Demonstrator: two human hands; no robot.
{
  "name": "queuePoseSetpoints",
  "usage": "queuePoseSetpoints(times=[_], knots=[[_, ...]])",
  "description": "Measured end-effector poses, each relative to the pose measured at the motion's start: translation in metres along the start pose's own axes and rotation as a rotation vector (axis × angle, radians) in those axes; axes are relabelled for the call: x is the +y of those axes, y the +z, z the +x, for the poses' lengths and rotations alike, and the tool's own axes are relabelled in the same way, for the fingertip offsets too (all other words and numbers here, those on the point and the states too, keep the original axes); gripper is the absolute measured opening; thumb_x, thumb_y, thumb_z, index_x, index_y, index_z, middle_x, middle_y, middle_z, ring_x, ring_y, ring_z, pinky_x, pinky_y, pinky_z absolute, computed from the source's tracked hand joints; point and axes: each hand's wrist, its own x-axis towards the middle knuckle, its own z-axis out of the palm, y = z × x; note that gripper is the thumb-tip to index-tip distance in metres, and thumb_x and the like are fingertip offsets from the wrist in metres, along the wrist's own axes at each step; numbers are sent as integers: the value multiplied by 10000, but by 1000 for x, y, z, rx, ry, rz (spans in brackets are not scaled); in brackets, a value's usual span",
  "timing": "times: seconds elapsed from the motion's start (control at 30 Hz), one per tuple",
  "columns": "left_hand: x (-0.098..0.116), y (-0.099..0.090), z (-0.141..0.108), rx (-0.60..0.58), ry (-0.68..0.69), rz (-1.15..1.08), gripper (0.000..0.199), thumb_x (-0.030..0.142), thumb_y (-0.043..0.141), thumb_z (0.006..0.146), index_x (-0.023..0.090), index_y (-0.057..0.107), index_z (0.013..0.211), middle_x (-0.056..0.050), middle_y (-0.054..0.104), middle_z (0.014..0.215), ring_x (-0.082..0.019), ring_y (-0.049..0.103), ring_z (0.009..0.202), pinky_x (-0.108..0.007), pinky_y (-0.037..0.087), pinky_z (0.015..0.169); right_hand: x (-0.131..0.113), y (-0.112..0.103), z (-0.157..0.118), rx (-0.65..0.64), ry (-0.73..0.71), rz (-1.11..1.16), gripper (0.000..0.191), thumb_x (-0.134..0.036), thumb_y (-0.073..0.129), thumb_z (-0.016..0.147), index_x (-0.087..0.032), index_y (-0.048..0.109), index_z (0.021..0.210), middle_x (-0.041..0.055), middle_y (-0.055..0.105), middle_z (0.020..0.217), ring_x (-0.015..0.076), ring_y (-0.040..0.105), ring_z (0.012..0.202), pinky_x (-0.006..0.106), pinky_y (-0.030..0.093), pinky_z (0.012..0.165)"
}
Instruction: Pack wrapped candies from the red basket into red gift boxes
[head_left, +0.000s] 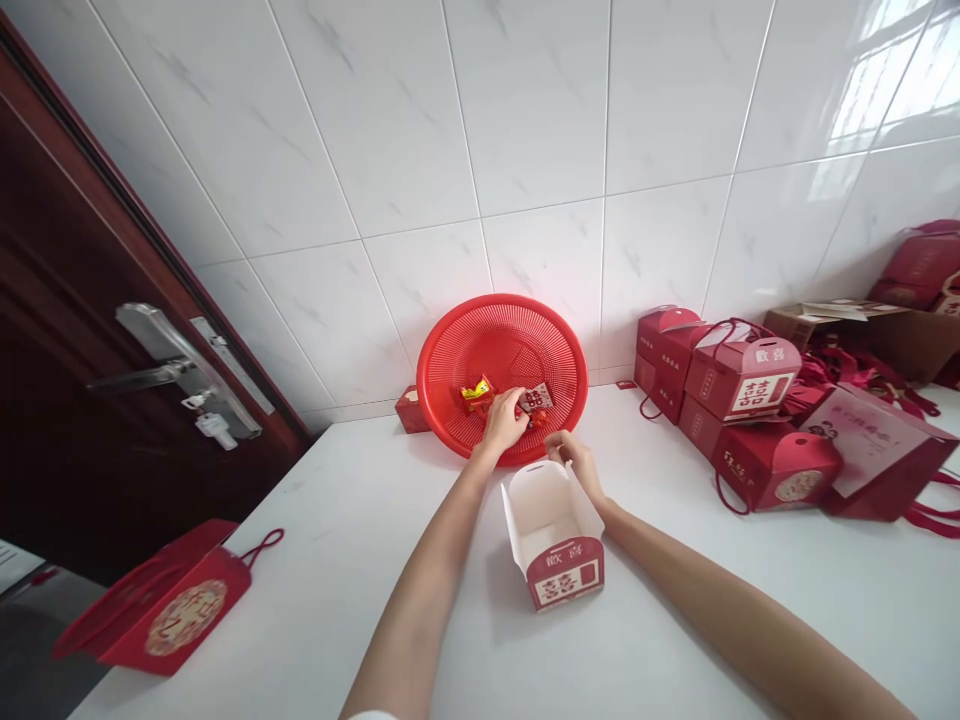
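Note:
My left hand reaches into a red plastic basket that leans tilted against the wall. Its fingers are bent together among the small wrapped sweets, and what they grip is hidden. A yellow and red sweet packet lies left of the fingers, and a patterned square packet lies to their right. My right hand is by the basket's lower rim, behind an open gift box. Its fingers are curled; I cannot make out anything in them. The box stands upright, red outside and white inside, its top flaps raised.
Several closed red gift boxes are stacked at the right, beside a red bag and a cardboard carton. A red box with a cord stands at the left table edge. Behind the basket sits a small red box.

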Motion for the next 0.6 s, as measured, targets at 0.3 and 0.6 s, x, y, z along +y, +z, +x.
queuePoseSetpoints(times=[0.3, 0.6], knots=[[19, -4, 9, -113, 29, 189, 213, 173, 629, 798, 198, 721, 989, -88, 719, 1044, -276, 617, 1048, -411, 466, 972, 11, -5, -1, -20, 14, -25, 111, -289, 473, 782, -228, 565, 789, -1, 612, 720, 139, 479, 534, 276, 400, 545], [12, -6, -7, -312, 47, 298, 307, 228, 637, 846, 228, 703, 1146, -104, 725, 1156, -318, 561, 1146, -483, 339, 1028, 15, -2, 1, -35, 26, -22, 104, -301, 481, 769, -228, 555, 778, -14, 616, 682, 128, 465, 506, 265, 390, 532]])
